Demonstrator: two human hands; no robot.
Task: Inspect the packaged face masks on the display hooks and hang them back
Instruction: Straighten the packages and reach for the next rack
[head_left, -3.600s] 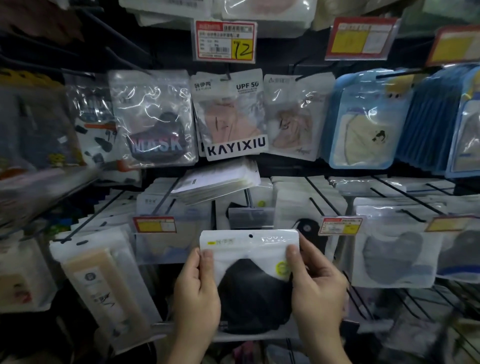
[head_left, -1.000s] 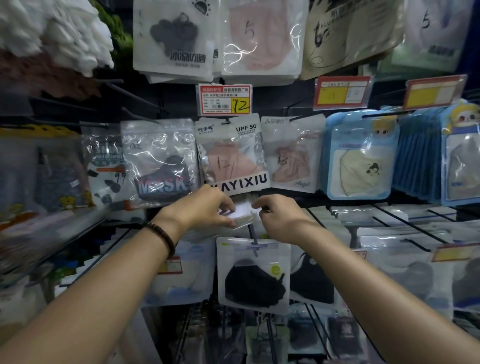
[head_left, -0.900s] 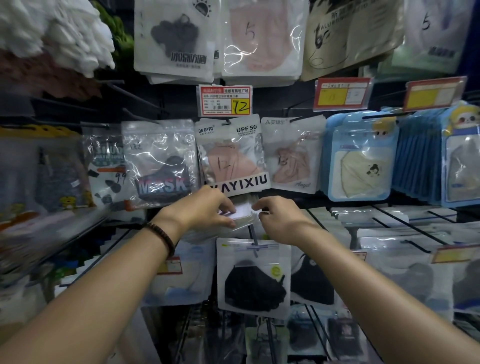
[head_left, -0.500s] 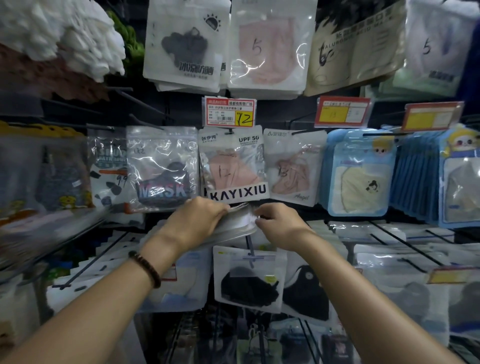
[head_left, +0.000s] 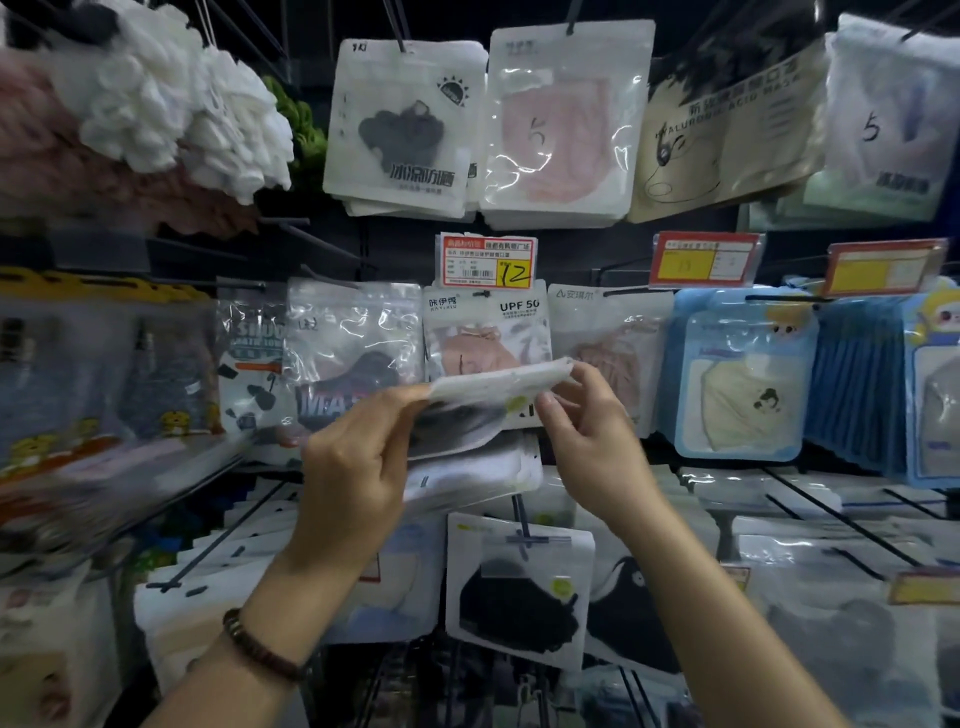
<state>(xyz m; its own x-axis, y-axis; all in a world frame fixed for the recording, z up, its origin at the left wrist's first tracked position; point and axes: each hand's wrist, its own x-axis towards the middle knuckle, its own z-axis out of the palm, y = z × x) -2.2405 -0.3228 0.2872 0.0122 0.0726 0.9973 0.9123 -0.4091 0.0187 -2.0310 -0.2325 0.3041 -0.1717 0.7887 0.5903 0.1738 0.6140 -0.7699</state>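
Note:
A clear-and-white mask packet (head_left: 483, 395) with a dark mask inside is lifted and tilted nearly flat in front of the middle row. My left hand (head_left: 353, 467) grips its left edge and my right hand (head_left: 582, 431) pinches its right edge. Under it a stack of similar white packets (head_left: 478, 475) sits on a hook (head_left: 519, 512). One black-mask packet (head_left: 519, 587) hangs at the front of that hook. Behind my hands hangs the pink UPF 50 packet (head_left: 485, 332).
Packets hang on hooks all around: a silver MASK bag (head_left: 353, 348) on the left, blue packets (head_left: 743, 374) on the right, white and pink packets (head_left: 561, 124) above. A price tag marked 12 (head_left: 488, 260) sits above the middle row. White fluffy goods (head_left: 171, 98) hang at upper left.
Both hands have lifted one packet up off the stack and tilted it, so its top edge now covers the lower part of the UPF 50 packet. The view has tilted upward.

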